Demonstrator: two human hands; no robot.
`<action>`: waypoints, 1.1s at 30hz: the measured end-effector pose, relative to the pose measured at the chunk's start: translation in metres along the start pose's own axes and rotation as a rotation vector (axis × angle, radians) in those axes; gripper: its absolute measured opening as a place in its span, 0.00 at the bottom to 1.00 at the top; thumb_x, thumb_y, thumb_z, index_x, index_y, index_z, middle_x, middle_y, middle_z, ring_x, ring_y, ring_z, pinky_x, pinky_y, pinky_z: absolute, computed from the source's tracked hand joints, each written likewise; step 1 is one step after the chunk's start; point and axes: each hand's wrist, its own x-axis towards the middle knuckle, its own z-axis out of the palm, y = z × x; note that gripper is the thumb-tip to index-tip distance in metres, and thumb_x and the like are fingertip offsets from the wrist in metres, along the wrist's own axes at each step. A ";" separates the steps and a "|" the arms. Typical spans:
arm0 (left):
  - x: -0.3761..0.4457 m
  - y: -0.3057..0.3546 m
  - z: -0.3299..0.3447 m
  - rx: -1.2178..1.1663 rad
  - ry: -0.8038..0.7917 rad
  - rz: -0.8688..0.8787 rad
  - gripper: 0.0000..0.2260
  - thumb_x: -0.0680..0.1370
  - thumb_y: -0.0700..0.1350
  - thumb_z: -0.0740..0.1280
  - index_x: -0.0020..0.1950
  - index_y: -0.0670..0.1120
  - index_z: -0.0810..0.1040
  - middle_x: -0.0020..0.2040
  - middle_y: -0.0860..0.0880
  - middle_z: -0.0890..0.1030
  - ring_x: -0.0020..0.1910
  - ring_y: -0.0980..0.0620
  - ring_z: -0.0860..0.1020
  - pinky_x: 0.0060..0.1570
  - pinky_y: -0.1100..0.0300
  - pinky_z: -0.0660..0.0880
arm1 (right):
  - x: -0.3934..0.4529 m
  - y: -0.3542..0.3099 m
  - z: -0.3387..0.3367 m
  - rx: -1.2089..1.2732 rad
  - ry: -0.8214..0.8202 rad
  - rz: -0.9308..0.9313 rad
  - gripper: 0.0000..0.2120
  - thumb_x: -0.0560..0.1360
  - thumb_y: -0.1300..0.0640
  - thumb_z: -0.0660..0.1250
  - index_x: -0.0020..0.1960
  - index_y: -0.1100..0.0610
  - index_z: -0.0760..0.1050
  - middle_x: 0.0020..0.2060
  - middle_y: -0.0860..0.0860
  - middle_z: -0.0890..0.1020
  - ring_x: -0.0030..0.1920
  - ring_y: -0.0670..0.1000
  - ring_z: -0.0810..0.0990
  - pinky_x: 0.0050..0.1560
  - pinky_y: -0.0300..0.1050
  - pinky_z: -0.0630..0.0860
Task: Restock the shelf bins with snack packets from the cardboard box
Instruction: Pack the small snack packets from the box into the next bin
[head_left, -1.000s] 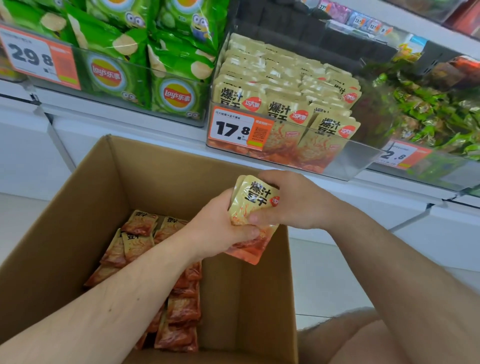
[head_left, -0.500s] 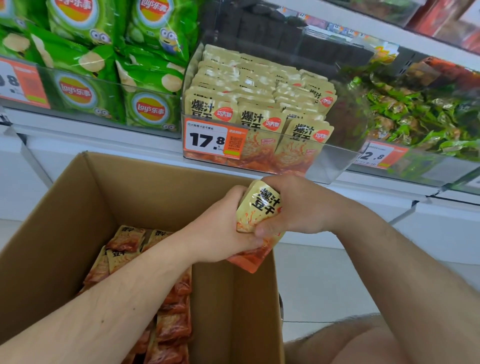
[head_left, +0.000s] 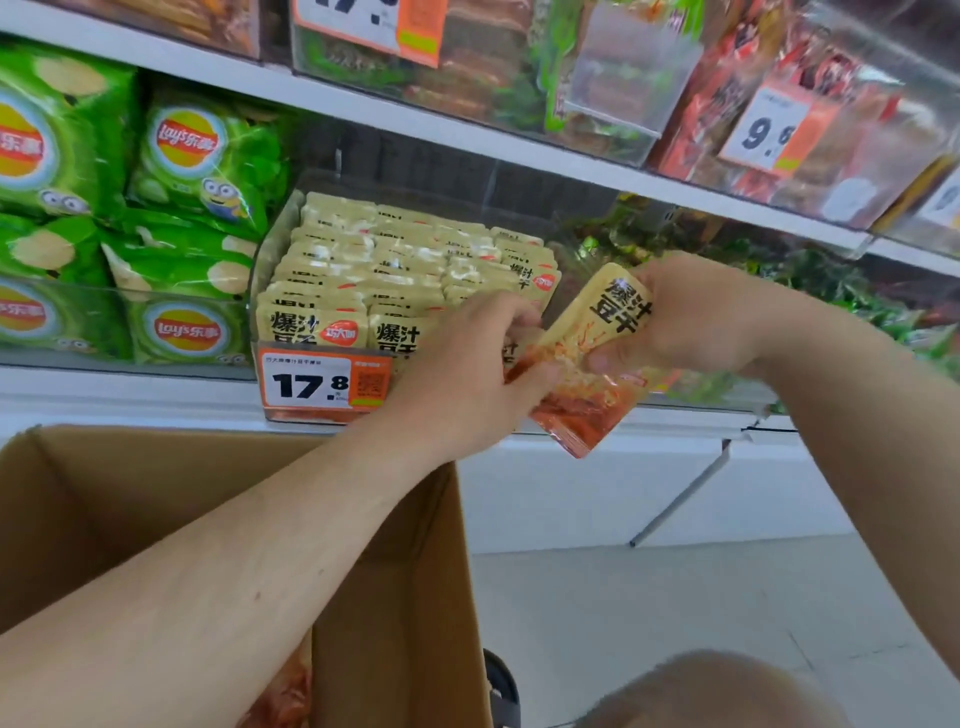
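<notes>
Head cam: right hand grips snack packets, tilted, just in front of clear bin w/ 17.8 price tag. Left hand pinches their lower edge; cardboard box below.

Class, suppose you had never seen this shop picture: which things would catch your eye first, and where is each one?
First, the two hands at centre: the right hand and left hand grip a beige-and-orange snack packet before the shelf. Behind them, a clear bin packed with matching packets carries an orange 17.8 price tag. Bright green crisp bags fill the left.
</notes>
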 end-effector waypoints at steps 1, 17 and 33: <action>0.007 -0.003 0.002 0.136 0.059 0.045 0.19 0.77 0.55 0.69 0.65 0.52 0.73 0.60 0.55 0.75 0.61 0.56 0.72 0.65 0.55 0.67 | 0.003 0.004 -0.007 -0.011 0.025 0.022 0.09 0.66 0.50 0.80 0.40 0.51 0.83 0.30 0.43 0.84 0.32 0.43 0.80 0.38 0.41 0.75; 0.021 -0.049 0.025 0.736 0.061 0.011 0.25 0.79 0.61 0.61 0.75 0.57 0.65 0.77 0.52 0.64 0.77 0.47 0.58 0.72 0.49 0.49 | 0.100 -0.006 -0.017 -0.471 0.120 0.157 0.26 0.65 0.44 0.80 0.51 0.60 0.75 0.41 0.55 0.77 0.44 0.58 0.76 0.43 0.47 0.70; 0.020 -0.053 0.029 0.749 0.118 0.028 0.23 0.76 0.59 0.65 0.69 0.54 0.73 0.71 0.48 0.73 0.72 0.44 0.68 0.70 0.47 0.56 | 0.189 0.010 0.049 -0.914 0.147 0.095 0.28 0.68 0.35 0.73 0.59 0.52 0.75 0.55 0.52 0.82 0.62 0.56 0.77 0.70 0.56 0.60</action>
